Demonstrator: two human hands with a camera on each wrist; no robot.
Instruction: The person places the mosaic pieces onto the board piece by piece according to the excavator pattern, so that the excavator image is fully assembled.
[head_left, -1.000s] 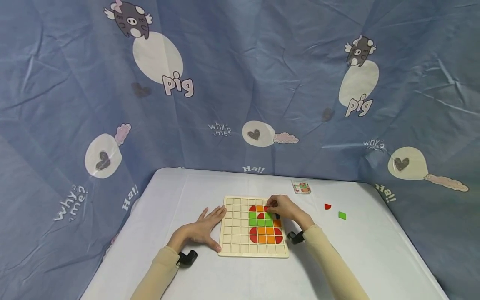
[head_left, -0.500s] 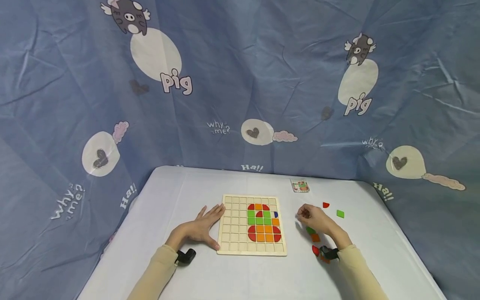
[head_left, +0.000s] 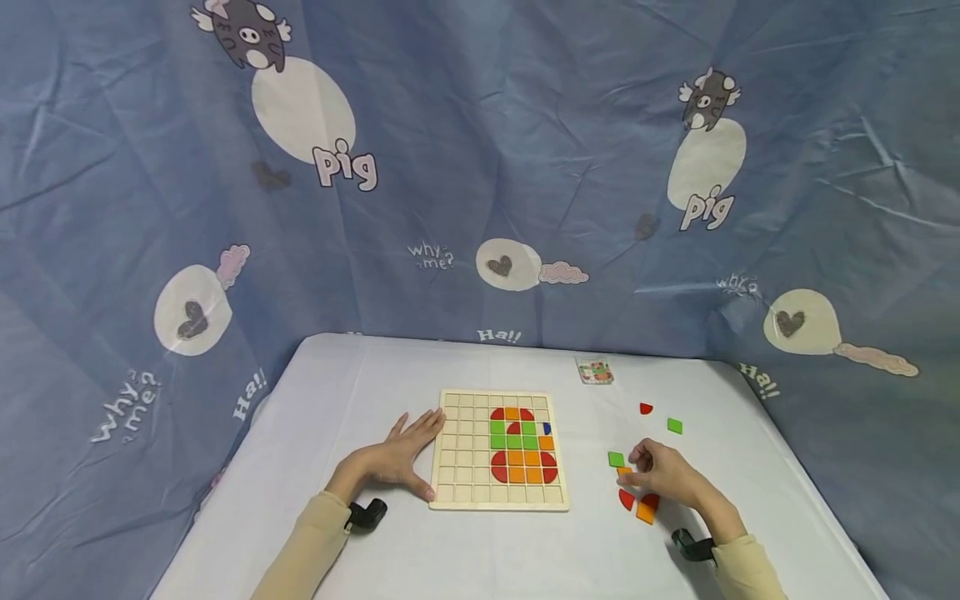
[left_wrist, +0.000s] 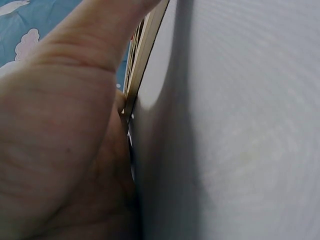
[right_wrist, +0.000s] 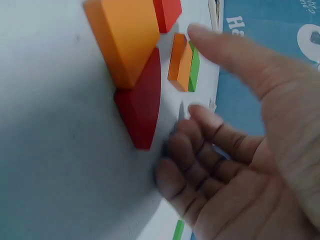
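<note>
Board on the table, edge against your spread, empty left hand; your right hand, empty, loosely curled, half-hides an orange block beside a green block.

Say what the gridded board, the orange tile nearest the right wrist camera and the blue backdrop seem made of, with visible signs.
Gridded board: probably unpainted wood, matte; pale tan colour.
Orange tile: wood or plastic, unclear which, smooth satin; evenly coloured faces, crisp edges.
Blue backdrop: fabric or thin sheeting, faintly glossy; creases and bright highlights.
</note>
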